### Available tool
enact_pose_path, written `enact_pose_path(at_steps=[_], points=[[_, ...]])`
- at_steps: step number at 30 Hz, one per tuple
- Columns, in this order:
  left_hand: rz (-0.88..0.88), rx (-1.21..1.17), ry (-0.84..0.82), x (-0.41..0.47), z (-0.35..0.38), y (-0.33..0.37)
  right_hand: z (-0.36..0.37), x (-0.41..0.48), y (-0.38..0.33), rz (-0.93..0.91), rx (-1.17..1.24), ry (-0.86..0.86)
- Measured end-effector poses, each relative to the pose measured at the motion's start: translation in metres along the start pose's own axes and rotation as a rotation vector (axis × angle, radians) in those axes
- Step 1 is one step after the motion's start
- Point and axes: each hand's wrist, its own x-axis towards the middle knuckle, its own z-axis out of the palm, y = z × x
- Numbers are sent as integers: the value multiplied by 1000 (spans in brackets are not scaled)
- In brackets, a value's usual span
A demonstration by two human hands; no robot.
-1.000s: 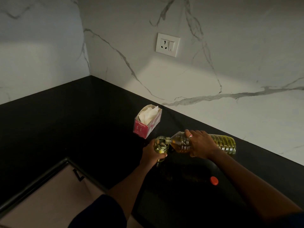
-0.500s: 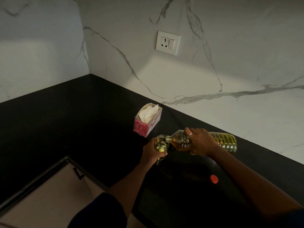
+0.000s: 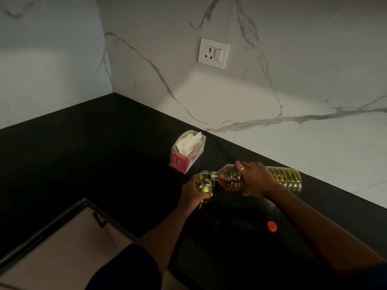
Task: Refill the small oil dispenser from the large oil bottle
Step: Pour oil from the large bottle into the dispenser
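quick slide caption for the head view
Right hand tips the large oil bottle into the small dispenser gripped by the left hand.

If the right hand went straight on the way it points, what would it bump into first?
The right hand would probably meet the pink tissue box first; depth is unclear.

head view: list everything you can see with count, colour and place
countertop: 1, black, along the marble wall
large oil bottle: 1, clear with yellow oil, tipped sideways, mouth at the dispenser's rim
small oil dispenser: 1, clear glass, upright under the bottle's mouth
bottle cap: 1, red, on the countertop, nearer the camera than the bottle
tissue box: 1, pink with white tissues, behind the dispenser
wall socket: 1, white, on the marble wall
left hand: 1, grips the dispenser
right hand: 1, grips the bottle's middle
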Motion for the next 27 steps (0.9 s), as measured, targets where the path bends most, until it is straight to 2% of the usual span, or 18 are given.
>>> enact_pose_path(at_steps=[27], points=[[-16, -5, -14, -2, -1, 3, -1, 4, 2, -12, -38, -15]])
